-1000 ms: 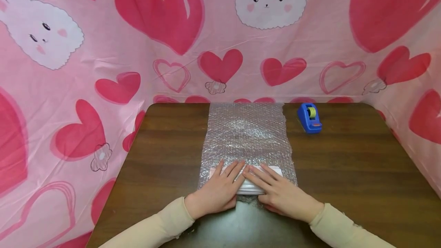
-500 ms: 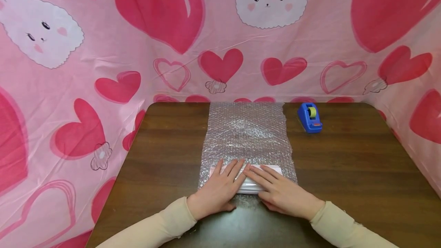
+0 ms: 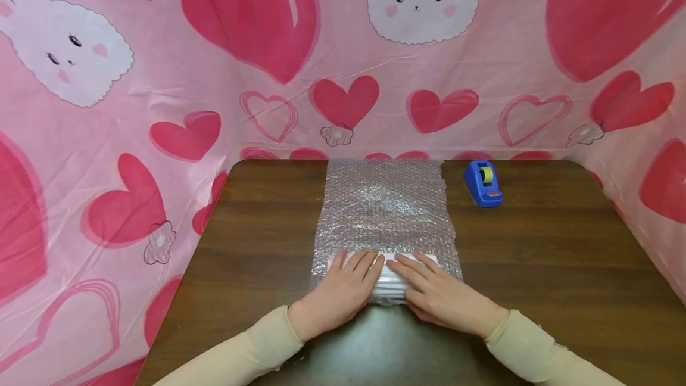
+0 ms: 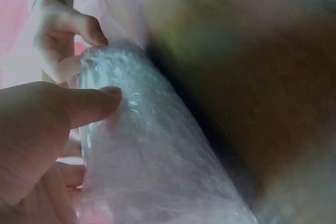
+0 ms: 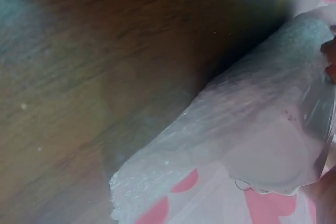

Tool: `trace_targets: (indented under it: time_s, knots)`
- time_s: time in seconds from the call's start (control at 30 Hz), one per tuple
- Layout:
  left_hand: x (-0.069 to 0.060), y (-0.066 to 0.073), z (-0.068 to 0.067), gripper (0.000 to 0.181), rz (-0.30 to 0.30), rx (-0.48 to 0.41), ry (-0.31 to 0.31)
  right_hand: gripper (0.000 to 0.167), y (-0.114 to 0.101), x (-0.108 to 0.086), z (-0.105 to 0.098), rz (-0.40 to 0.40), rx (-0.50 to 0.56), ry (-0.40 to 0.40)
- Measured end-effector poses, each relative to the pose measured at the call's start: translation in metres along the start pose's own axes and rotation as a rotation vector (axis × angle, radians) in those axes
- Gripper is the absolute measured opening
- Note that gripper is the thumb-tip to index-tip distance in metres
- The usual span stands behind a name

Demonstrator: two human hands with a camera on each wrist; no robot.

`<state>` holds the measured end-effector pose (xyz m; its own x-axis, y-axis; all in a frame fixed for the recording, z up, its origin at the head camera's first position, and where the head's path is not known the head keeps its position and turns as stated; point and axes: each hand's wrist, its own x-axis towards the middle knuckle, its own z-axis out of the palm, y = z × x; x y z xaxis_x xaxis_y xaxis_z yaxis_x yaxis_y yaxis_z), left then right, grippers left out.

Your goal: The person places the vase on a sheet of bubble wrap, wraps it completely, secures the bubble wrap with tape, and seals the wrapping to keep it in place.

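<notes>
A clear bubble wrap sheet runs from the table's far edge toward the person. On its near end lies a flat white bundle with glossy layered folds. My left hand spreads its fingers over the bundle's left part. In the left wrist view its thumb presses the bubble wrap from the near side, pinching it against the bundle. My right hand covers the bundle's right part, thumb low at the raised wrap edge. The right wrist view shows the wrap standing up; most of that hand is outside it.
A blue tape dispenser with a yellow roll stands at the back right of the brown wooden table. A pink cloth with hearts and white animal faces hangs behind and along both sides.
The near edge of the bubble wrap has come up from the table against the bundle's near side. Both thumbs have moved in to it, and the fingers have parted slightly in the middle.
</notes>
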<state>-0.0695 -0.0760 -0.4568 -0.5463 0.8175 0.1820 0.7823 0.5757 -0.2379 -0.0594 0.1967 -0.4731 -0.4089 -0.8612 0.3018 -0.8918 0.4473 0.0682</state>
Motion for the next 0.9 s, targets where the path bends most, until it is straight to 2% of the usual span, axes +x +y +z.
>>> trace_targets:
  time_s: [0.23, 0.4, 0.53, 0.63, 0.77, 0.9]
  knots:
    - [-0.001, -0.005, 0.001, 0.059, 0.035, -0.023, 0.003, 0.033, 0.001, -0.001, 0.0, 0.04, -0.002, 0.049]
    - [-0.001, 0.001, 0.004, 0.054, 0.035, 0.044, 0.007, 0.033, 0.005, 0.002, -0.002, 0.032, 0.027, 0.062]
    - [0.003, 0.009, 0.015, 0.07, -0.019, 0.088, 0.03, 0.028, 0.008, 0.005, -0.004, 0.077, 0.1, 0.047]
    - [0.006, 0.013, 0.022, 0.083, -0.063, 0.082, 0.03, 0.022, 0.011, 0.008, -0.005, 0.098, 0.136, 0.05]
    - [0.008, 0.014, 0.026, 0.089, -0.092, 0.039, -0.01, 0.018, 0.011, 0.011, -0.005, 0.115, 0.168, 0.06]
    - [0.009, 0.013, 0.025, 0.117, -0.108, 0.021, -0.061, 0.017, 0.013, 0.011, -0.005, 0.12, 0.193, 0.061]
